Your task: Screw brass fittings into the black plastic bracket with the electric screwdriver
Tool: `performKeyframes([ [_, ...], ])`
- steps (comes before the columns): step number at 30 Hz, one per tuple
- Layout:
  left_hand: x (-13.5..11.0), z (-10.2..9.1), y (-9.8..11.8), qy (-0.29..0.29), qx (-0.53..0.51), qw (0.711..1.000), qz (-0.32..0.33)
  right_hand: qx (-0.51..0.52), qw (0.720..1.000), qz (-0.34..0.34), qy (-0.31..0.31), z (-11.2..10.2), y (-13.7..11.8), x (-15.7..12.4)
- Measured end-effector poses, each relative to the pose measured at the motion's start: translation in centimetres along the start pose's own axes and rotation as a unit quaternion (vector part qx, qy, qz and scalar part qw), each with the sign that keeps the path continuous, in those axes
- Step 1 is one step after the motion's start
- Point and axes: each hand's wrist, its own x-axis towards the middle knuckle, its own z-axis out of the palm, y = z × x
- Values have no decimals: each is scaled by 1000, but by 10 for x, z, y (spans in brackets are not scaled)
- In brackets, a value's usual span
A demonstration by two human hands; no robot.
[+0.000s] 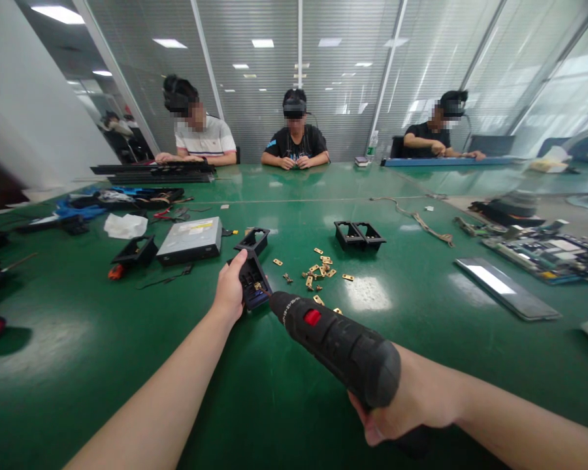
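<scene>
My left hand (230, 287) grips a small black plastic socket housing (253, 282) and holds it down on the green table (127, 339). My right hand (411, 405) is wrapped round the handle of a black electric screwdriver (338, 343) with a red switch. The tool's tip points at the housing and sits right beside it. A scatter of small brass contacts (321, 269) lies just beyond the housing.
Other black housings (359, 235) (253, 240) (134, 250), an optical drive (190, 239), a white cloth (125, 226), cables and circuit boards (543, 251) lie around. A metal strip (507, 288) is at right. Three people sit working at the far edge.
</scene>
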Motion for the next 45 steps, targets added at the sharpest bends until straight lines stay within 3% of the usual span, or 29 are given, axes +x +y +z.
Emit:
performKeyframes([
  [29, 0, 0, 1, 1, 2, 1000, 0, 24, 998, -53, -20, -2, 4, 2],
  [45, 4, -3, -2, -10, -4, 1000, -1, 26, 999, -38, -19, 1, 1, 1],
])
